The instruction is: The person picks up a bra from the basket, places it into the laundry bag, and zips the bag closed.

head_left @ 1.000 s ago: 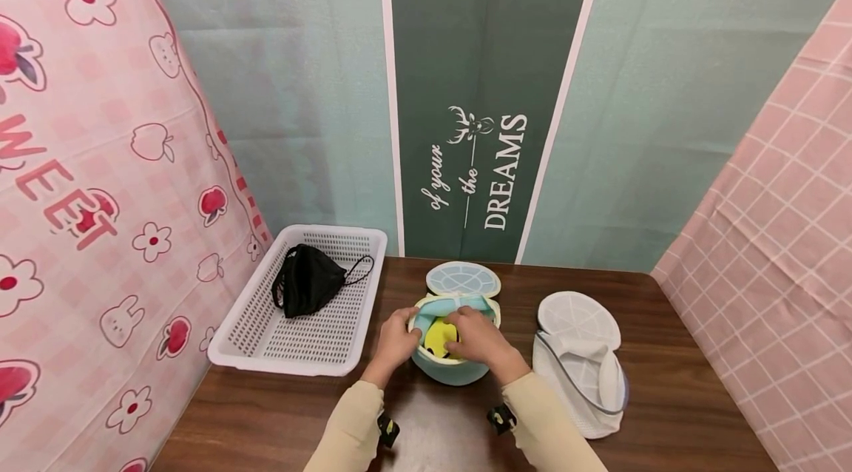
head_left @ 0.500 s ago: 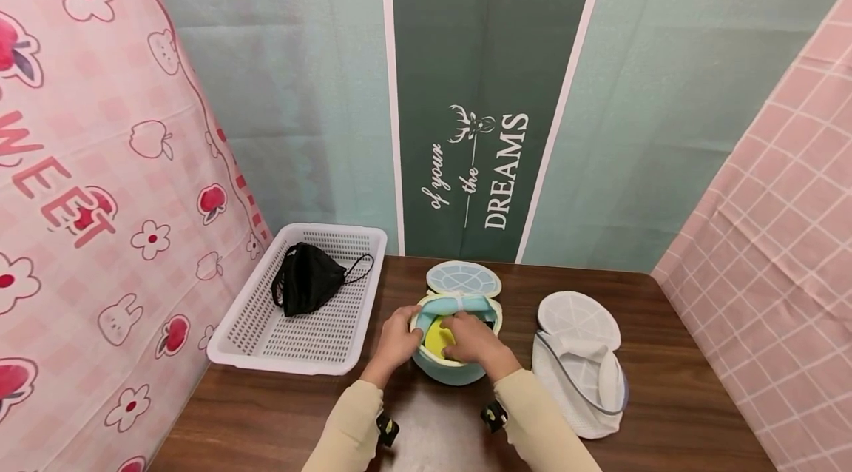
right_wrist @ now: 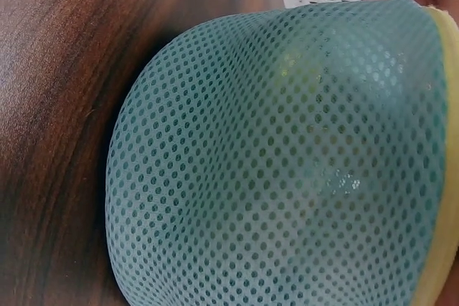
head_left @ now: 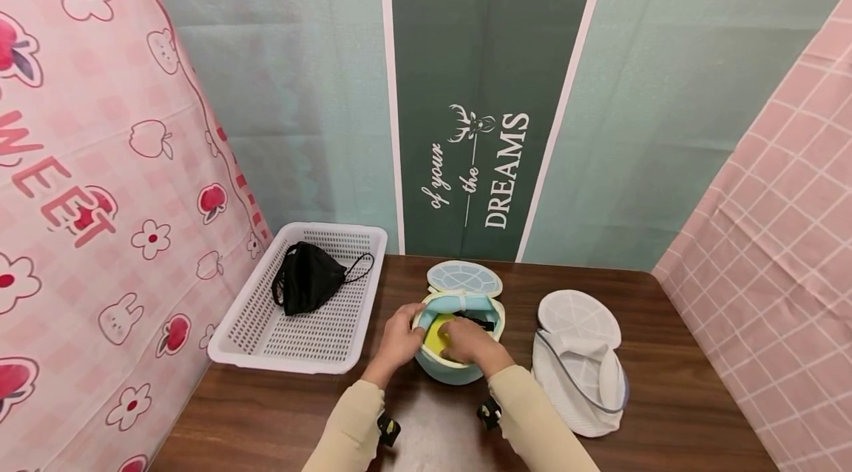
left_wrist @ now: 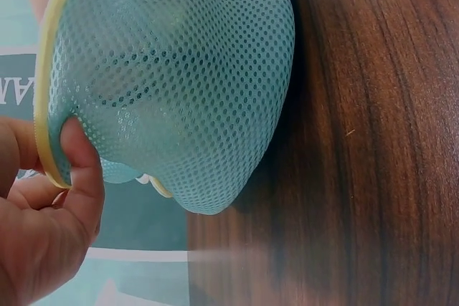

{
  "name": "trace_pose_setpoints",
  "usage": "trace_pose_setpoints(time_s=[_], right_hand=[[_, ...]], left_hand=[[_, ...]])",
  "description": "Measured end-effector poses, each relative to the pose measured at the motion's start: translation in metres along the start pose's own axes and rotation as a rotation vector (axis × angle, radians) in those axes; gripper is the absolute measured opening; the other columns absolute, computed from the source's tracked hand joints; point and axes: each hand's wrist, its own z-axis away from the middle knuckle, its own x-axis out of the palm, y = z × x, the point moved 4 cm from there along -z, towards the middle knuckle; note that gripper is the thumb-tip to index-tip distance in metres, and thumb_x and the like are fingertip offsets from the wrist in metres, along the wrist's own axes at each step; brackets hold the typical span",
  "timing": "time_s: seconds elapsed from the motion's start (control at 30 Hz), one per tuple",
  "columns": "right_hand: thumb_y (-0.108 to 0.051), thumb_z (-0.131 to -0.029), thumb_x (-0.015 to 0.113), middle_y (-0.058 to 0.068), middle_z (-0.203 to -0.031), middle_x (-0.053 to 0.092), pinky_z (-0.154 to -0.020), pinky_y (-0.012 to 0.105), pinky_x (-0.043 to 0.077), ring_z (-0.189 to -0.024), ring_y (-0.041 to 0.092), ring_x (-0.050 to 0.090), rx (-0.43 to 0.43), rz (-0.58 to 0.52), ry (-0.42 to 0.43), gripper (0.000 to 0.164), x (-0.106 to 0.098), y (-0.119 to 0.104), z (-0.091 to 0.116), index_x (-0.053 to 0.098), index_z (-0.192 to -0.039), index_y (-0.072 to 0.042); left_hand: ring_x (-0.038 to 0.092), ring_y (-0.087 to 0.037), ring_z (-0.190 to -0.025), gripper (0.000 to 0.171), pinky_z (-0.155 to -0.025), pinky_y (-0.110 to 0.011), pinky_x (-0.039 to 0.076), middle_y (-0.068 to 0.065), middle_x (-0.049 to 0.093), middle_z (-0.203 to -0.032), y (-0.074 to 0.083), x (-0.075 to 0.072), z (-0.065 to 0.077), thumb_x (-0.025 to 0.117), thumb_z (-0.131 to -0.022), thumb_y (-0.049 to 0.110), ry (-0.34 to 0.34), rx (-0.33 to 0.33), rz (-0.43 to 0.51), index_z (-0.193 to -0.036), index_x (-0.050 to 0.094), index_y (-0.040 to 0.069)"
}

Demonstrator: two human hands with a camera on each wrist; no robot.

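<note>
A mint-green mesh laundry bag (head_left: 450,372) with yellow trim stands on the table, its round lid (head_left: 464,278) flipped back. My left hand (head_left: 401,339) pinches the left side of its rim; the left wrist view shows the thumb (left_wrist: 80,152) outside the mesh. My right hand (head_left: 471,342) reaches down into the opening, over a yellow item (head_left: 435,335). Its fingertips are hidden there, and I cannot tell whether they grip anything. A black strap (head_left: 475,320) shows inside the bag behind the right hand. Through the mesh, the right wrist view gives only a faint yellow patch.
To the left stands a white perforated basket (head_left: 233,354) with a black drawstring pouch-like item (head_left: 309,280) in it. A white mesh laundry bag (head_left: 572,390), unzipped, lies right of the green one on the wooden table (head_left: 679,383). Curtains enclose the back and sides.
My right hand has moved slightly left and deeper into the green bag, covering more of the yellow item. The black strap has come into view. My left hand keeps its place at the rim.
</note>
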Motion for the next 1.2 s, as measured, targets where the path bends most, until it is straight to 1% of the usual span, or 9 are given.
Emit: trace_pose_setpoints(time_s=[0.3,0.47,0.6,0.77,0.83,0.93,1.0,1.07,1.2], right_hand=[[-0.017,-0.086,0.066,0.008,-0.102,0.064,-0.081,0.039,0.044,-0.098,0.027,0.057,0.010,0.040,-0.046,0.023,0.005,0.002,-0.005,0.069,-0.105,-0.004],[-0.012,-0.089,0.061,0.008,-0.102,0.064,-0.085,0.040,0.042,-0.100,0.028,0.056,0.012,0.056,-0.065,0.019,0.005,0.003,-0.009,0.069,-0.105,-0.005],[-0.010,-0.092,0.056,0.008,-0.102,0.064,-0.085,0.041,0.042,-0.100,0.029,0.055,0.002,0.055,-0.070,0.019,0.005,0.004,-0.010,0.069,-0.105,-0.006],[-0.009,-0.094,0.052,0.009,-0.106,0.062,-0.084,0.042,0.042,-0.102,0.030,0.053,0.037,0.021,-0.087,0.022,0.006,0.006,-0.013,0.069,-0.107,-0.008],[-0.009,-0.094,0.052,0.009,-0.108,0.062,-0.086,0.042,0.041,-0.104,0.030,0.053,0.051,0.008,-0.094,0.023,0.006,0.006,-0.014,0.069,-0.109,-0.008],[-0.009,-0.094,0.052,0.009,-0.110,0.061,-0.087,0.043,0.041,-0.106,0.030,0.052,0.058,0.005,-0.103,0.024,0.006,0.007,-0.016,0.068,-0.111,-0.008],[-0.009,-0.094,0.052,0.008,-0.110,0.061,-0.087,0.042,0.041,-0.106,0.030,0.052,0.057,0.009,-0.099,0.024,0.006,0.007,-0.016,0.068,-0.111,-0.008],[-0.009,-0.094,0.052,0.008,-0.106,0.062,-0.083,0.041,0.043,-0.100,0.029,0.054,0.048,0.010,-0.085,0.022,0.006,0.007,-0.015,0.069,-0.109,-0.008],[-0.011,-0.090,0.059,0.008,-0.101,0.064,-0.079,0.040,0.045,-0.094,0.027,0.057,0.029,-0.003,-0.027,0.020,0.002,0.005,-0.011,0.068,-0.106,-0.005]], left_hand=[[0.049,-0.029,-0.115,0.040,-0.087,-0.041,0.043,-0.013,0.053,-0.125,0.007,-0.001,0.002,0.053,-0.083,-0.008,0.011,0.033,0.006,-0.123,0.057,-0.002],[0.050,-0.028,-0.114,0.042,-0.086,-0.041,0.044,-0.013,0.053,-0.124,0.013,-0.004,0.002,0.052,-0.082,-0.011,0.031,0.078,0.010,-0.122,0.057,-0.002],[0.050,-0.026,-0.112,0.044,-0.085,-0.039,0.044,-0.012,0.053,-0.123,0.020,-0.006,0.003,0.051,-0.080,-0.012,0.029,0.106,0.008,-0.123,0.057,-0.001],[0.051,-0.022,-0.107,0.045,-0.079,-0.035,0.043,-0.010,0.052,-0.125,0.025,-0.008,0.005,0.049,-0.081,-0.011,0.020,0.089,0.021,-0.124,0.056,0.000],[0.051,-0.023,-0.105,0.045,-0.077,-0.034,0.043,-0.010,0.052,-0.126,0.026,-0.009,0.005,0.049,-0.082,-0.011,0.018,0.078,0.030,-0.125,0.056,0.000],[0.051,-0.025,-0.106,0.044,-0.075,-0.035,0.043,-0.013,0.051,-0.126,0.027,-0.010,0.005,0.050,-0.082,-0.012,0.017,0.083,0.032,-0.124,0.055,-0.002],[0.051,-0.025,-0.107,0.044,-0.076,-0.035,0.043,-0.013,0.051,-0.126,0.026,-0.011,0.005,0.050,-0.082,-0.012,0.019,0.086,0.030,-0.125,0.055,-0.003],[0.051,-0.026,-0.107,0.044,-0.076,-0.035,0.044,-0.013,0.051,-0.126,0.025,-0.010,0.005,0.050,-0.082,-0.012,0.024,0.093,0.024,-0.124,0.055,-0.003],[0.051,-0.027,-0.109,0.044,-0.080,-0.037,0.045,-0.013,0.052,-0.124,0.021,-0.008,0.005,0.052,-0.081,-0.012,0.033,0.100,0.005,-0.124,0.056,-0.003]])
